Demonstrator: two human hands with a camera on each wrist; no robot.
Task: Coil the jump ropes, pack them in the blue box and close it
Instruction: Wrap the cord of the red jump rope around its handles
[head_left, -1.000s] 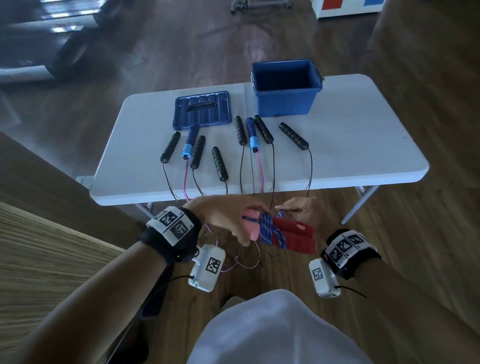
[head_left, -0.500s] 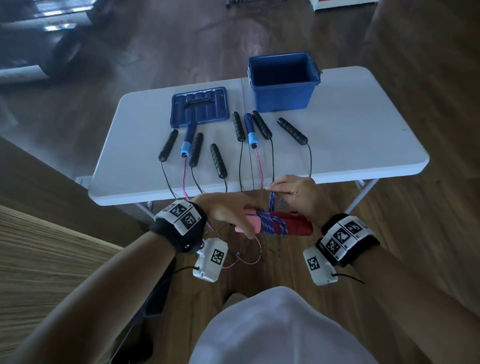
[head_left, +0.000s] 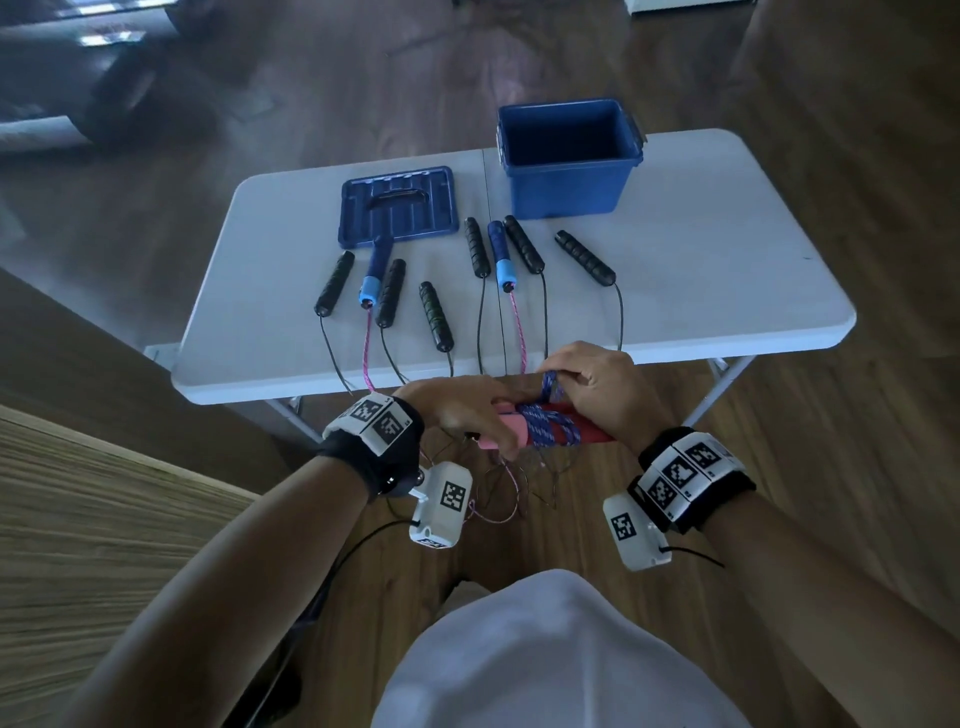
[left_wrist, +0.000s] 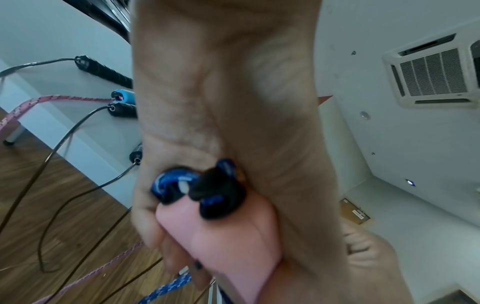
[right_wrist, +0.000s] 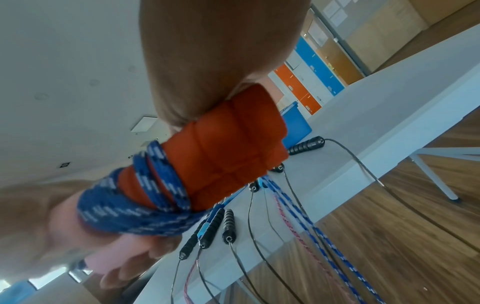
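In front of the table's near edge my left hand (head_left: 493, 436) grips the pink ends (head_left: 511, 435) of two red jump rope handles (head_left: 589, 435) held side by side. A blue patterned rope (head_left: 545, 431) is wound in several turns round their middle. My right hand (head_left: 561, 376) pinches a loop of that rope just above the handles. The right wrist view shows the red handles (right_wrist: 228, 148) with the blue rope (right_wrist: 145, 218) wrapped tight. In the left wrist view the pink handle end (left_wrist: 228, 236) sits in my fist. The blue box (head_left: 566, 187) stands open at the table's back.
The blue lid (head_left: 397, 208) lies flat at the back left of the white table (head_left: 727, 291). Several black-handled ropes (head_left: 436, 314) and a blue-handled pink rope (head_left: 501, 260) lie in a row, their cords hanging over the near edge to the wooden floor.
My right hand has risen from beside the handles to above them, drawing the blue rope up over the bundle. My left hand keeps its grip on the pink ends.
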